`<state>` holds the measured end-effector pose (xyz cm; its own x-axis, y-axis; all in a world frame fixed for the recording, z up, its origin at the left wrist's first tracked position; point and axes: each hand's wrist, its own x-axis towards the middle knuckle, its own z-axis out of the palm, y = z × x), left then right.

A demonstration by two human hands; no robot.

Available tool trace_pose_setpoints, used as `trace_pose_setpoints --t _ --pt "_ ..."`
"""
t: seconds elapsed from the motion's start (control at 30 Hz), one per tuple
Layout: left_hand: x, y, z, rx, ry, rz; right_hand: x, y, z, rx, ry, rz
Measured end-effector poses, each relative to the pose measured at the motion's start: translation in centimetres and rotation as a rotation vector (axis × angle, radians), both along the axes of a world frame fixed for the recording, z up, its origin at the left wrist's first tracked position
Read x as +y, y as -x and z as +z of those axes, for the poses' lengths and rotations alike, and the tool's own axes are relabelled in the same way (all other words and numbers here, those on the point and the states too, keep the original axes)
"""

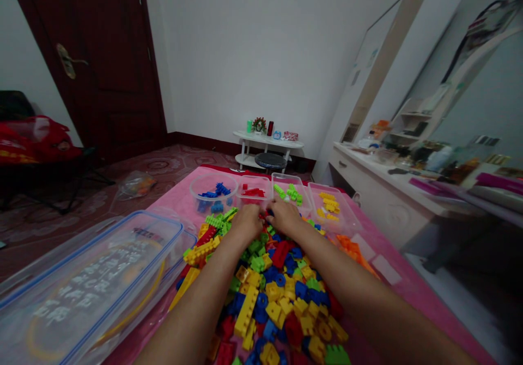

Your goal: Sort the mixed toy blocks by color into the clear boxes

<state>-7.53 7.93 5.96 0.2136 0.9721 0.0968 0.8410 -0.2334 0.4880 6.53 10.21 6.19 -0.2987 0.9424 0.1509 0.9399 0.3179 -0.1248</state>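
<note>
My left hand (248, 221) and my right hand (284, 216) are close together over the far end of a pile of toy building blocks (281, 286). Both have their fingers curled down and closed; what they hold is hidden. A bit of red shows between them. Just beyond is a clear square container (254, 190) with red blocks. To its left stands a round clear tub (214, 192) with blue blocks. On its right are a container (292, 192) with green blocks and another (332, 207) with yellow ones.
A large clear plastic box lid with a blue seal (118, 278) lies at the left. Orange blocks (355, 253) lie right of the pile on the pink cloth (417, 305). A dark round stool (270, 161) and a white shelf (267, 139) stand beyond; a dressing table (368, 174) is at the right.
</note>
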Motion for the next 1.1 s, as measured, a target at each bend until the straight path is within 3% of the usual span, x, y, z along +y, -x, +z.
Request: trace_pose_setpoints --t 0.17,0.33,0.6,0.8,0.9,1.1 --pt "-0.2 0.1 0.3 -0.015 0.017 -0.063 0.4 -0.8 0.5 0.014 0.094 0.036" --pt "-0.5 -0.3 0.7 -0.059 0.041 -0.131 1.1 -4.1 2.4 0.051 0.156 0.0" --pt "-2.3 -1.1 2.6 -0.057 0.167 -0.375 -1.5 -6.2 2.3 0.003 0.236 -0.09" --pt "-2.9 -1.1 3.0 0.053 0.207 -0.539 -2.8 -6.4 2.7 0.028 0.37 0.079" --pt "-2.5 -0.3 3.2 0.021 0.181 -0.46 -3.2 -6.6 2.7 -0.007 0.36 0.082" --pt "-1.4 1.5 3.1 0.128 0.008 -0.113 -3.8 -6.2 1.8 -0.022 0.296 0.047"
